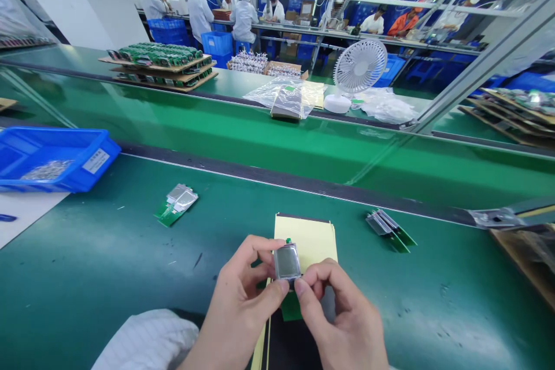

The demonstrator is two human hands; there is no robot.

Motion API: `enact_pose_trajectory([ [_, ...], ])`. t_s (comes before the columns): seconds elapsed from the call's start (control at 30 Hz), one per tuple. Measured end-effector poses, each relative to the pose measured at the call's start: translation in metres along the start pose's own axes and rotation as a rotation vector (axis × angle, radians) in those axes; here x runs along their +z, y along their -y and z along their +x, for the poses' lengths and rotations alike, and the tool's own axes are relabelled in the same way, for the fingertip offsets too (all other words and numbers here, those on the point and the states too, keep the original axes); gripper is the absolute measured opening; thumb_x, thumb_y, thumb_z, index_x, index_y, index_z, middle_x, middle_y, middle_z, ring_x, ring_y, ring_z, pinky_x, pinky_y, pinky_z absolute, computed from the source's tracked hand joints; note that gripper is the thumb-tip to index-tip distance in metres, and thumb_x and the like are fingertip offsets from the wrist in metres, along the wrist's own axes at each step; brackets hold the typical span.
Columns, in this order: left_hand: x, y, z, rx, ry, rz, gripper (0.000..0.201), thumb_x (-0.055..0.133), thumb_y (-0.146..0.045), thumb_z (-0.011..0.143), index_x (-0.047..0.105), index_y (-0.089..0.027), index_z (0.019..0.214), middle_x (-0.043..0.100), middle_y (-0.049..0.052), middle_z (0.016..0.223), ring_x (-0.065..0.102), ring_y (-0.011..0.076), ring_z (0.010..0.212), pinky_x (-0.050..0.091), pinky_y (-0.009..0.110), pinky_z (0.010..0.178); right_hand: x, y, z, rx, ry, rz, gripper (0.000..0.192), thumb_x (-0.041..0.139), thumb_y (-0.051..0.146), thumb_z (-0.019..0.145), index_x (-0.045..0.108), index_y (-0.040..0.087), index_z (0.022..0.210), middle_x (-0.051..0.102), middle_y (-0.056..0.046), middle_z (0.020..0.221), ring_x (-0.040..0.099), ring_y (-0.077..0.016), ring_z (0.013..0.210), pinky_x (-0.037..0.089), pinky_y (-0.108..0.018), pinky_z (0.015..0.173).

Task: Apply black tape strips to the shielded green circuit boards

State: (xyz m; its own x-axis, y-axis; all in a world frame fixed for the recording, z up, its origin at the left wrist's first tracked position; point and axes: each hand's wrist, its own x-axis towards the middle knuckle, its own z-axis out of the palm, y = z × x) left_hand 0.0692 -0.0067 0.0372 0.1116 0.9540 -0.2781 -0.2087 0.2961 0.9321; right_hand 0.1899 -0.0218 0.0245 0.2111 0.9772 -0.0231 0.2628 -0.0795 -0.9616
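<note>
A blue bin (56, 156) sits far to the left of the yellow sheet (309, 238) on the green table (108, 277). A small green board with a screen (176, 204) lies left of the sheet too. The left hand (240, 306) and the right hand (342, 318) are just in front of the sheet. Both pinch one little gray screen (287, 262), fingers curled tight on its edges. It is held up over the sheet. Right of the sheet lie two more green boards (389, 226). Far behind the sheet stands a white fan (359, 69).
</note>
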Motion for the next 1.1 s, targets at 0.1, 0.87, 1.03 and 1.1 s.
enact_pose_trajectory([
  [0.1,-0.001,0.0,-0.002,-0.005,0.016,0.012,0.019,0.064,-0.02,0.071,0.057,-0.025,0.088,0.053,-0.004,0.075,0.055,0.011,0.067,0.042,0.019,0.059,-0.003,-0.003,0.001,0.025,0.036,0.029,0.016,0.052,0.027,0.074,0.048,0.022,0.059,0.04,0.005,0.058,0.041,-0.0132,0.055,0.031,-0.027,0.053],
  [0.87,-0.007,-0.006,0.002,-0.085,0.068,-0.008,0.031,0.065,-0.019,0.07,0.063,-0.025,0.101,0.064,0.001,0.078,0.058,0.0139,0.069,0.054,0.021,0.058,-0.011,0.008,0.009,0.241,0.155,0.303,0.015,0.069,0.034,0.066,0.066,0.02,0.071,0.055,0.002,0.056,0.04,-0.0097,0.045,0.032,-0.022,0.039],
  [1.03,-0.007,-0.007,0.003,-0.08,0.076,0.046,0.031,0.063,-0.017,0.07,0.064,-0.023,0.101,0.064,0.001,0.076,0.058,0.0126,0.063,0.055,0.023,0.059,-0.015,0.007,0.011,0.226,0.142,0.238,0.013,0.068,0.033,0.064,0.066,0.02,0.066,0.058,0.001,0.056,0.036,-0.0065,0.039,0.031,-0.02,0.035],
  [1.1,-0.005,-0.006,0.003,-0.064,0.072,0.056,0.031,0.063,-0.016,0.068,0.064,-0.023,0.099,0.062,0.0,0.075,0.057,0.0117,0.061,0.054,0.022,0.057,-0.013,0.007,0.011,0.238,0.137,0.248,0.013,0.068,0.031,0.063,0.064,0.018,0.064,0.058,0.001,0.054,0.036,-0.0053,0.037,0.031,-0.019,0.034],
])
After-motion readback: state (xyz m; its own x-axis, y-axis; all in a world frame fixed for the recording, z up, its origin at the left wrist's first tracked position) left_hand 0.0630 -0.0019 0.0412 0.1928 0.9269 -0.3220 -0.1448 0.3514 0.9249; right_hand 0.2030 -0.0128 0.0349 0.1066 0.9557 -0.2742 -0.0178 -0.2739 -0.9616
